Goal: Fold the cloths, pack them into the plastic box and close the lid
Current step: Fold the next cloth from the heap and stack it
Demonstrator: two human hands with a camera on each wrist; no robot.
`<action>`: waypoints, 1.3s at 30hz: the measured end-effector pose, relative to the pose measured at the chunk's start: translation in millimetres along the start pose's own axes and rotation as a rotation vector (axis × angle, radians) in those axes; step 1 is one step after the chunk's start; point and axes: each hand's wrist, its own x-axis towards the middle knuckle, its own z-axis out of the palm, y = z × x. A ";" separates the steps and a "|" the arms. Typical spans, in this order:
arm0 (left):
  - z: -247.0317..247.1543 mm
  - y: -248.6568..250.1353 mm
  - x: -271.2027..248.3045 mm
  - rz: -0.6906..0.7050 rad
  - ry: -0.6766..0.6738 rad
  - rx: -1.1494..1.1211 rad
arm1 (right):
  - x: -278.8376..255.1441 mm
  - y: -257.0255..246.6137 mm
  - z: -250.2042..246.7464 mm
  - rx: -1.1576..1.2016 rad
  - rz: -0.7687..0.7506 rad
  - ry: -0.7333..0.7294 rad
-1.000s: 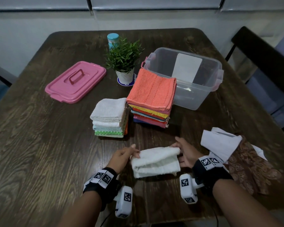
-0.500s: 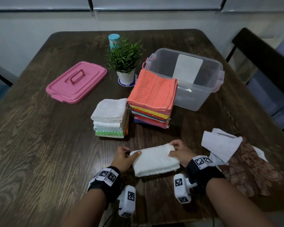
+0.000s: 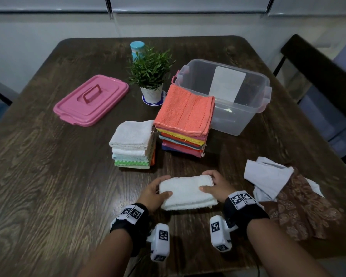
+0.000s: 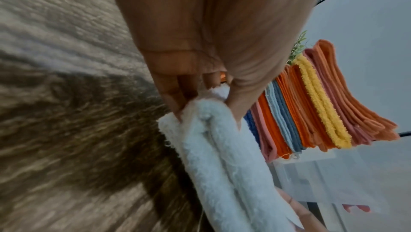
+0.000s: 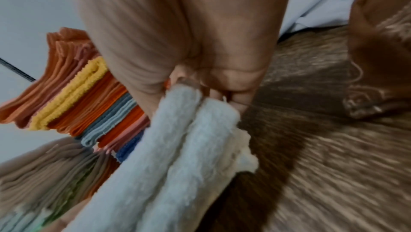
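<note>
White terry, folded into a thick oblong: the white cloth (image 3: 186,191) is held at both short ends over the near part of the wooden table (image 3: 48,186). The left end is gripped by the left hand (image 3: 153,193), thumb laid on top and fingers tucked beneath; in the left wrist view the fingers (image 4: 171,93) are seen curled under the folded layers. The right end is gripped likewise by the right hand (image 3: 218,185), thumb on the top face, fingers wrapped round the far corner. Whether the cloth is resting on the wood or lifted just clear cannot be told. Just beyond the grip, a tall stack of folded cloths (image 3: 185,120) is noted, coral on top, with yellow, orange, blue and pink layers below. Beside that stack, beyond the left hand, a lower pale stack (image 3: 133,143) is seen, with white and green edges showing. Behind the coral stack and touching it or nearly so, the clear plastic box (image 3: 254,108) stands open, nothing but a pale label visible on its far wall. The pink lid (image 3: 92,99) lies flat, well off beyond and to the left of the grip. To the right of the right hand, unfolded white and brown patterned fabrics (image 3: 284,188) are heaped loosely. A small potted plant (image 3: 151,76) stands between lid and box.
</note>
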 end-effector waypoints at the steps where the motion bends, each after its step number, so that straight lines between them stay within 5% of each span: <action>1: -0.9 -0.9 0.9 -0.002 -0.025 0.048 | -0.4 1.5 0.6 0.007 -0.004 -0.008; 8: -11.2 -5.2 10.5 0.006 -0.047 0.223 | -0.2 2.4 -3.1 -0.020 -0.049 -0.078; 18: -7.3 3.3 16.4 0.080 0.013 0.228 | 1.1 -2.6 1.0 0.022 -0.067 0.095; 23: -5.1 21.9 8.0 0.163 0.250 0.570 | -11.0 -22.3 8.7 -0.461 -0.133 0.265; 26: 11.7 38.7 4.2 0.343 0.332 0.884 | -17.4 -41.0 20.3 -0.675 -0.341 0.353; 29: 32.6 38.1 8.8 0.441 0.153 1.114 | -15.7 -44.1 38.9 -0.825 -0.483 0.183; 33: 34.3 18.1 18.1 0.211 -0.097 1.227 | -0.7 -16.8 45.6 -1.003 -0.341 -0.017; 39: 24.2 4.4 29.5 0.186 -0.170 1.223 | 20.2 1.5 35.9 -1.113 -0.330 -0.110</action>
